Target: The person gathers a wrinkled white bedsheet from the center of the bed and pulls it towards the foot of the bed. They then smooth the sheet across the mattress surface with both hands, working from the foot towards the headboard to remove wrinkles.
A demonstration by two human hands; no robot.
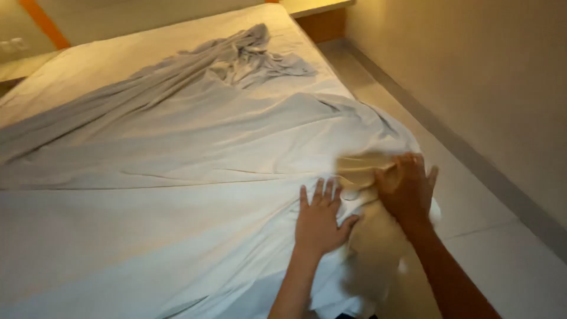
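A white bed sheet lies spread and wrinkled over a mattress, bunched up toward the far end. My left hand rests flat on the sheet near the bed's near right corner, fingers spread. My right hand is just to its right at the corner, fingers curled into a fold of the sheet that hangs over the edge.
A pale tiled floor runs along the bed's right side, bounded by a beige wall with a grey skirting. A wooden bedside shelf stands at the far end. An orange strip marks the back wall.
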